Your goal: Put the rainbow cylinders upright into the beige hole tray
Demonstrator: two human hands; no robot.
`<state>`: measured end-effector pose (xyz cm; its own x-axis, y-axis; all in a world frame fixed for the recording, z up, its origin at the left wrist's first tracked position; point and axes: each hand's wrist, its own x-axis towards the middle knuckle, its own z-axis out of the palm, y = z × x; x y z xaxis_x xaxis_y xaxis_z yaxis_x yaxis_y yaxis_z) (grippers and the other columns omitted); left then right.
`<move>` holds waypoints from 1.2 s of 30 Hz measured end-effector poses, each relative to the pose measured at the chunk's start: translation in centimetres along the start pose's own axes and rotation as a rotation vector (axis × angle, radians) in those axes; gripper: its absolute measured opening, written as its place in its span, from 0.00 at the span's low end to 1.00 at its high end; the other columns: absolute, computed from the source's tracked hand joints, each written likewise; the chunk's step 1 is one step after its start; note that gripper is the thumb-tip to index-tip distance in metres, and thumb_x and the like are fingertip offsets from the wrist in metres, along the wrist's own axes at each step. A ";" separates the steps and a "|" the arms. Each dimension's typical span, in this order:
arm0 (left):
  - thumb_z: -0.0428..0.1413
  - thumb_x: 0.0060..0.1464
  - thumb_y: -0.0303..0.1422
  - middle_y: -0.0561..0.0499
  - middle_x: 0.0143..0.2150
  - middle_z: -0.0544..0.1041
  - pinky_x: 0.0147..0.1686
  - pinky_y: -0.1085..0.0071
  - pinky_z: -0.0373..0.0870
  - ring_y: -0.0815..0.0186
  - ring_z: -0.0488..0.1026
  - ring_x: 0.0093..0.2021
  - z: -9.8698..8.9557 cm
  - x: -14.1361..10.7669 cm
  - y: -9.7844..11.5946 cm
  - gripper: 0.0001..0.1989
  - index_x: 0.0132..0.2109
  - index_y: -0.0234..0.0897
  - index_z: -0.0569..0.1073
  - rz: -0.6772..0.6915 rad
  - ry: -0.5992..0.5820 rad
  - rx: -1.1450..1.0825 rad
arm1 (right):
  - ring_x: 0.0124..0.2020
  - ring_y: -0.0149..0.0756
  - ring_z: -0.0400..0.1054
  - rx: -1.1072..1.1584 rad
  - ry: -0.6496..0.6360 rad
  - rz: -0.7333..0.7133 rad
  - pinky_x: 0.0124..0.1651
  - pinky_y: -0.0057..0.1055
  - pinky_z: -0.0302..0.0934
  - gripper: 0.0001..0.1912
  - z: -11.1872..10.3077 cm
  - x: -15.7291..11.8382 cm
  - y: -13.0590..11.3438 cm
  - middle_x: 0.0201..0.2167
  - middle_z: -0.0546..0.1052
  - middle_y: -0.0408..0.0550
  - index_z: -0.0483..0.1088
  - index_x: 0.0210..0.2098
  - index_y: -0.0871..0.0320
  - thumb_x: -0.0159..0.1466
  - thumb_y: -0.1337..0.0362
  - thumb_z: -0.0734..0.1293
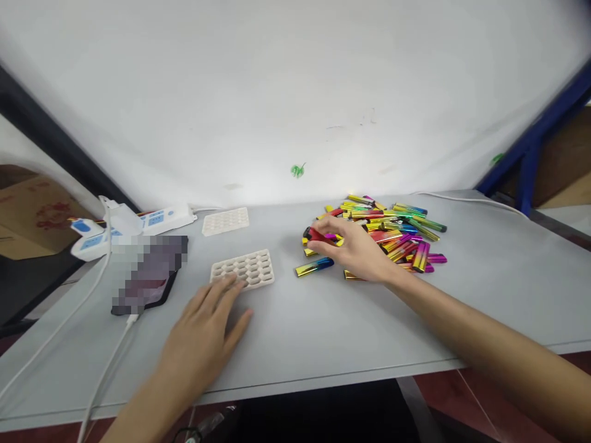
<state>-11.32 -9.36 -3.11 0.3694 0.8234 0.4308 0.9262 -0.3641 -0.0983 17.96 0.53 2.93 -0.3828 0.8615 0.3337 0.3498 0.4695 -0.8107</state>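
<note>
My right hand (357, 246) pinches a shiny red tube (318, 235) with a black end, which looks like a lighter or vape, at the left side of a pile of similar tubes (392, 224). These are metallic yellow, red, blue, green and purple. A yellow-and-blue tube (314, 266) lies apart, just in front of that hand. My left hand (203, 326) is open, fingers spread, its fingertips at the front edge of a white holder (261, 269) with rows of oval holes. Fingertips cover part of the holder's near left corner.
A second white holder (225, 221) lies farther back. To the left are a power strip (168, 216), a pixelated phone-like device (152, 274) and white cables (111, 357). A white wall (277, 111) rises behind the grey table (323, 344). A cardboard box (41, 215) stands beyond the left edge.
</note>
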 end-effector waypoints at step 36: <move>0.50 0.64 0.30 0.46 0.47 0.80 0.52 0.56 0.74 0.56 0.75 0.50 -0.4 3.0 0.2 0.09 0.43 0.37 0.76 0.165 0.069 -0.147 | 0.43 0.45 0.69 -0.591 -0.208 -0.157 0.42 0.37 0.57 0.12 3.5 5.7 -2.4 0.37 0.78 0.54 0.69 0.35 0.57 0.70 0.58 0.60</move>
<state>-10.04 -7.11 -1.50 0.5039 0.7180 0.4801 0.8311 -0.5545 -0.0430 11.95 3.65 5.07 -0.6045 0.7464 0.2783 0.6658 0.6652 -0.3380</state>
